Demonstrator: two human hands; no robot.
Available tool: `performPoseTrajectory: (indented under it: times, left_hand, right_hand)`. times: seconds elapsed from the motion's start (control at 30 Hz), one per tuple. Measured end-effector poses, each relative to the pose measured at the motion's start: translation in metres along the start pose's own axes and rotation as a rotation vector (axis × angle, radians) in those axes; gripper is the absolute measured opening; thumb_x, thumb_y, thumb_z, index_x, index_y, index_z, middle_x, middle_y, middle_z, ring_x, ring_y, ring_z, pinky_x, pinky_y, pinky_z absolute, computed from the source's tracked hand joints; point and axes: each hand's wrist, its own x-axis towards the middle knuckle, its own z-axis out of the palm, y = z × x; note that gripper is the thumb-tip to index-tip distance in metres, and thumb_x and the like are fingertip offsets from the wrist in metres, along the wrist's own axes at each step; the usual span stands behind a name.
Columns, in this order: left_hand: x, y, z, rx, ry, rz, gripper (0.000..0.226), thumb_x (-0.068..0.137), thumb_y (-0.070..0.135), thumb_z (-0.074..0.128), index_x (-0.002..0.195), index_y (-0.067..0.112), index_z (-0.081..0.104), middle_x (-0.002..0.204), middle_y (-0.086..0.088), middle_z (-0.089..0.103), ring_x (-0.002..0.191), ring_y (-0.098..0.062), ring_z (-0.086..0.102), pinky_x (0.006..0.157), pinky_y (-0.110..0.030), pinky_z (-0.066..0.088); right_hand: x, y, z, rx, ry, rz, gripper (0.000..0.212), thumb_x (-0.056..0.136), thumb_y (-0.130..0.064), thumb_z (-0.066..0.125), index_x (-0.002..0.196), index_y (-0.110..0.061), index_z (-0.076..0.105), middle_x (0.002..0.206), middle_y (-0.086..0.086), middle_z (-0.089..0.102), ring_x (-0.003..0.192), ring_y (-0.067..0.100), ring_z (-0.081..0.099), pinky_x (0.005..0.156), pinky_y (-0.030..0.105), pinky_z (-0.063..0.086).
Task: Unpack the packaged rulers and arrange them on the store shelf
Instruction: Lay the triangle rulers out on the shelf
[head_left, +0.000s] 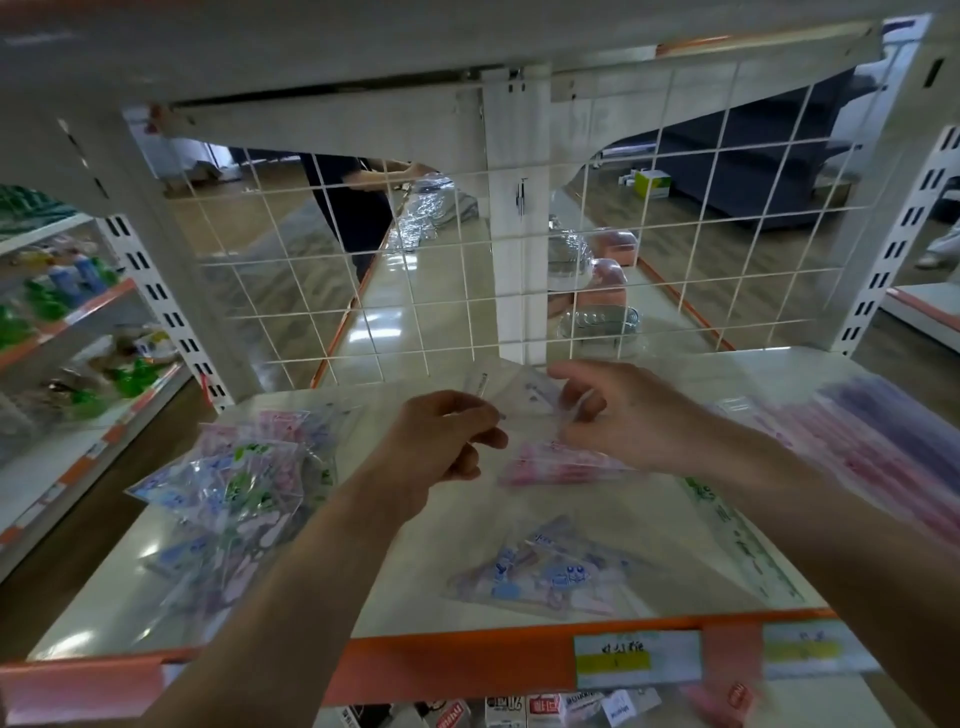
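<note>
Head view: my left grip (447, 436) and right grip (618, 415) both pinch one clear, crinkly packet (519, 395) with pink rulers inside, held above mid-shelf. On the glossy white shelf (415, 587) there's one flat packet (545, 571) near the front. A shiny heap of packets (234, 483) lies left, too many to count, and blurred pink-purple ruler rows (883, 447) lie right.

White metal shelf (104, 613) with orange front strip (441, 660) and wire grid (291, 291) at its back, through which a brown wood floor (727, 249), a dark sofa (753, 171) and a standing person (358, 218) are visible; a rack (78, 322) of green bottles (135, 374) stands at left.
</note>
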Motion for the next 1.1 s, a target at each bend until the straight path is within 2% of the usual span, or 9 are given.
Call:
performPoseTrajectory:
  times: [0.1,0.27,0.4,0.53,0.67,0.87,0.97,1.03,1.1]
  left_hand:
    - [0.005,0.0,-0.001,-0.029,-0.007,-0.034,0.01,0.091,0.014,0.059,0.095,0.008,0.066,0.071,-0.005,0.071,0.044,-0.012,0.045,0.054,-0.026,0.049]
    - [0.014,-0.001,-0.012,-0.057,0.074,-0.062,0.012,0.093,0.014,0.054,0.091,0.01,0.065,0.077,-0.008,0.07,0.047,-0.015,0.047,0.054,-0.028,0.049]
    - [0.017,-0.003,-0.022,-0.013,0.145,-0.062,0.015,0.094,0.014,0.053,0.089,0.011,0.067,0.078,-0.006,0.063,0.052,-0.015,0.049,0.052,-0.028,0.046]
    - [0.018,-0.004,-0.022,0.002,0.151,-0.05,0.014,0.093,0.013,0.053,0.091,0.01,0.067,0.077,-0.007,0.063,0.052,-0.016,0.05,0.049,-0.026,0.045]
    - [0.018,-0.004,-0.02,0.008,0.134,-0.049,0.014,0.094,0.012,0.052,0.092,0.009,0.066,0.077,-0.008,0.063,0.051,-0.016,0.049,0.047,-0.026,0.045]
    - [0.017,-0.003,-0.018,-0.005,0.128,-0.05,0.015,0.094,0.01,0.051,0.093,0.009,0.066,0.079,-0.008,0.064,0.053,-0.017,0.051,0.051,-0.028,0.045]
    - [0.014,0.0,-0.017,-0.067,0.11,-0.042,0.021,0.094,0.003,0.045,0.094,0.011,0.065,0.082,-0.009,0.066,0.057,-0.018,0.056,0.056,-0.029,0.049]
    - [0.013,0.002,-0.015,-0.116,0.084,-0.035,0.023,0.094,0.0,0.044,0.095,0.01,0.065,0.082,-0.008,0.066,0.059,-0.018,0.059,0.06,-0.03,0.051]
    - [0.013,0.004,-0.011,-0.169,0.059,-0.035,0.023,0.094,-0.001,0.044,0.098,0.008,0.065,0.081,-0.009,0.065,0.059,-0.018,0.059,0.059,-0.029,0.051]
  right_hand:
    - [0.009,0.002,0.003,-0.04,0.08,-0.084,0.023,0.086,-0.015,0.06,0.108,-0.02,0.064,0.084,0.0,0.067,0.078,0.022,0.063,0.078,0.042,0.053]
    - [0.028,0.012,-0.01,0.14,0.135,0.006,0.035,0.093,-0.004,0.051,0.127,-0.01,0.059,0.086,0.0,0.064,0.074,0.01,0.058,0.074,0.025,0.046]
    - [0.053,0.031,-0.018,0.057,0.181,0.119,0.037,0.091,-0.002,0.052,0.127,-0.007,0.058,0.114,0.012,0.065,0.096,0.019,0.058,0.082,0.023,0.04]
    - [0.067,0.034,-0.004,0.047,0.077,0.19,0.04,0.088,-0.001,0.053,0.127,-0.007,0.059,0.128,0.013,0.059,0.117,0.026,0.055,0.1,0.031,0.041]
    - [0.075,0.035,0.006,0.054,-0.001,0.241,0.038,0.089,-0.002,0.053,0.125,-0.009,0.06,0.135,0.01,0.053,0.123,0.023,0.049,0.097,0.024,0.035]
    - [0.078,0.043,0.013,0.033,0.001,0.299,0.033,0.087,-0.008,0.056,0.12,-0.012,0.061,0.128,0.008,0.058,0.117,0.022,0.053,0.097,0.028,0.041]
    - [0.07,0.038,0.01,-0.012,0.054,0.205,0.035,0.089,-0.008,0.053,0.124,-0.011,0.06,0.127,0.006,0.059,0.118,0.021,0.053,0.102,0.032,0.041]
    - [0.058,0.026,0.008,0.097,0.089,0.112,0.031,0.09,-0.008,0.054,0.119,-0.011,0.064,0.118,0.002,0.065,0.11,0.015,0.059,0.095,0.027,0.044]
    - [0.043,0.009,0.009,0.393,0.027,0.096,0.022,0.09,-0.01,0.059,0.109,-0.013,0.069,0.104,0.0,0.069,0.094,0.01,0.063,0.082,0.021,0.048]
